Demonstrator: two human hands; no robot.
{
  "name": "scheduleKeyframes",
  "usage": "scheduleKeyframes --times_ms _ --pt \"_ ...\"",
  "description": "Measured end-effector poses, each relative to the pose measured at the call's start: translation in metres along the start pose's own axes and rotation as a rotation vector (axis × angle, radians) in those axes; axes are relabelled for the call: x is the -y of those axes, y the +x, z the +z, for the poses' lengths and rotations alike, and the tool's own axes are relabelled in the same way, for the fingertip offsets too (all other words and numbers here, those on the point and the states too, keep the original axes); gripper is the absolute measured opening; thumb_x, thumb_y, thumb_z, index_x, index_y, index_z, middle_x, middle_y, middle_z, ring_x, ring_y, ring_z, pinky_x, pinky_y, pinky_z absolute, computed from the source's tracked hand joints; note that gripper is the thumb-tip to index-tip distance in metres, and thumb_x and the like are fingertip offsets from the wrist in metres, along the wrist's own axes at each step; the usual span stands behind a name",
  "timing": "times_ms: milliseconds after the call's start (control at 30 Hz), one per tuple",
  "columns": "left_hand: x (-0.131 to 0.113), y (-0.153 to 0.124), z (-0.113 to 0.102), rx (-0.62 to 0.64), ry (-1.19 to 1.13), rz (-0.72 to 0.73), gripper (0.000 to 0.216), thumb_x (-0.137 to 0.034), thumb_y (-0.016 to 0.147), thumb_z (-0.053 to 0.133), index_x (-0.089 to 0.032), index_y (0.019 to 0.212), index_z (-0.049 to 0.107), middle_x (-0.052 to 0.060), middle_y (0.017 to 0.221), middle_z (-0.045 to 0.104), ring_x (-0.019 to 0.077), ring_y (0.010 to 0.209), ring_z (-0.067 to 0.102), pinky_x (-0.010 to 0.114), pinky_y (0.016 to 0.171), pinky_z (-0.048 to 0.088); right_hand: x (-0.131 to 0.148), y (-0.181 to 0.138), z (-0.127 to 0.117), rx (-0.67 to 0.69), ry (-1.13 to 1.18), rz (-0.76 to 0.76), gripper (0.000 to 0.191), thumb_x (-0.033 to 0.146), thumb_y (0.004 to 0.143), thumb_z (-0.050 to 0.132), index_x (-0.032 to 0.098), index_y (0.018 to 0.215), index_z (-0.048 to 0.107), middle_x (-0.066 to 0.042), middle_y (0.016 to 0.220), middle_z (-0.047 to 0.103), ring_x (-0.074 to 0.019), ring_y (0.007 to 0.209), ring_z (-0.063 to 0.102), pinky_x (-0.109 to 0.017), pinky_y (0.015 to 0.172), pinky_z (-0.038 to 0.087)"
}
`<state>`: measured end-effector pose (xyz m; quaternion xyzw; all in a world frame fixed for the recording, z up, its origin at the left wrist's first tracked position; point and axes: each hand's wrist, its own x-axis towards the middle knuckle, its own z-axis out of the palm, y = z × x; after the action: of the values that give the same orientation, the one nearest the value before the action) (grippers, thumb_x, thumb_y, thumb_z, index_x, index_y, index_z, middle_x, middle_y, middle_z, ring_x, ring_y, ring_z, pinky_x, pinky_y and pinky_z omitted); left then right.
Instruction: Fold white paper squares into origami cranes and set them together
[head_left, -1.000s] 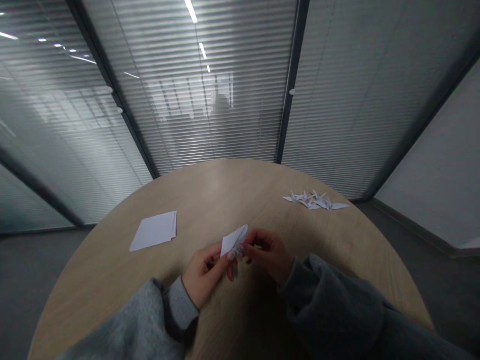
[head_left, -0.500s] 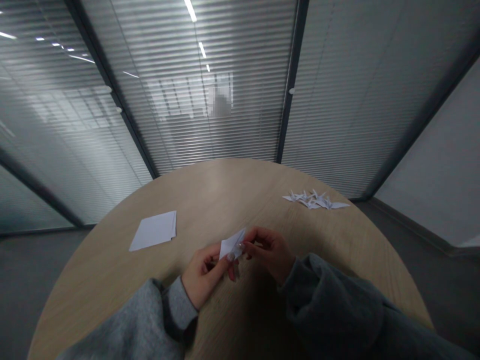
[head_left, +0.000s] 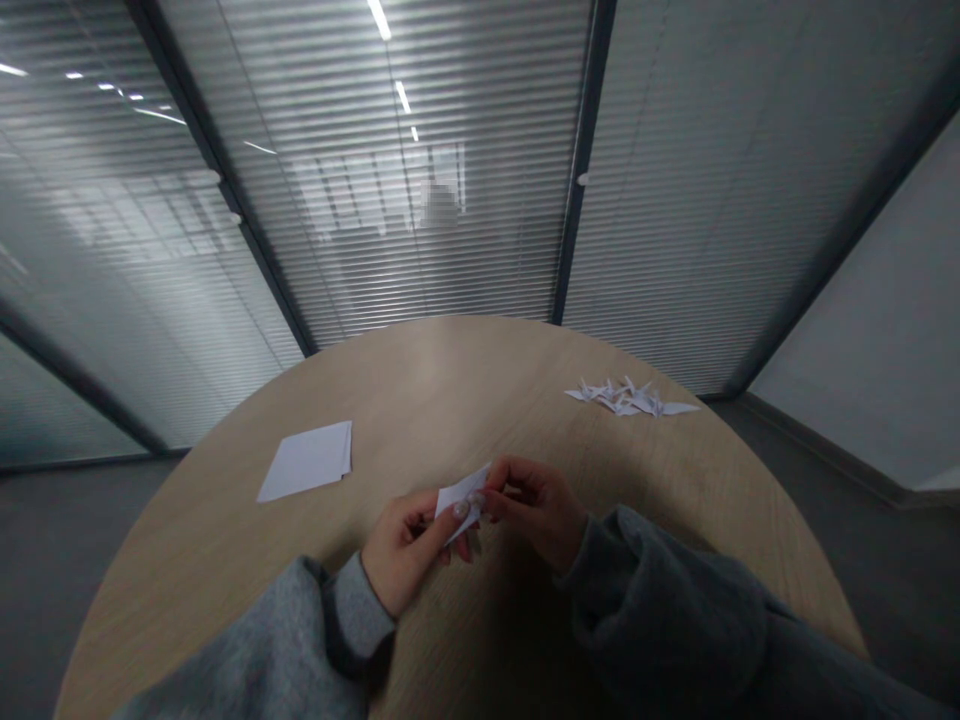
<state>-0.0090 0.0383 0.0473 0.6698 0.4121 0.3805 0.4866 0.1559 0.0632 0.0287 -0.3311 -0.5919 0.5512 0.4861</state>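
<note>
A small folded piece of white paper [head_left: 459, 495] is held just above the round wooden table [head_left: 420, 400], near its front edge. My left hand [head_left: 409, 550] pinches its lower left part between thumb and fingers. My right hand [head_left: 536, 505] pinches its right end with curled fingers. Both arms wear grey sleeves. The folded shape is partly hidden by my fingers.
A small stack of white square sheets [head_left: 307, 460] lies on the left of the table. Several folded white paper figures [head_left: 630, 398] lie in a cluster at the far right edge. Glass walls with blinds stand behind the table.
The folded paper has tipped lower and flatter between my fingers, and less of it shows. Both hands stay in almost the same place.
</note>
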Motion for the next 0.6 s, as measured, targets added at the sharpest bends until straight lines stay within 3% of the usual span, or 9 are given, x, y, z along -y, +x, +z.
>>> scheduleKeyframes --times_ms 600 --pt "-0.0014 0.0 0.0012 0.031 -0.057 -0.017 0.049 -0.059 0.078 0.053 -0.013 0.063 0.061 0.003 0.049 0.059 0.0112 0.043 0.049 0.022 0.045 0.038 0.0037 -0.0013 0.0 -0.082 -0.047 -0.097 0.039 0.055 0.065 0.069 0.018 0.066 0.057 0.001 0.059 0.054 -0.0105 0.053 0.05 -0.024 0.05 0.042"
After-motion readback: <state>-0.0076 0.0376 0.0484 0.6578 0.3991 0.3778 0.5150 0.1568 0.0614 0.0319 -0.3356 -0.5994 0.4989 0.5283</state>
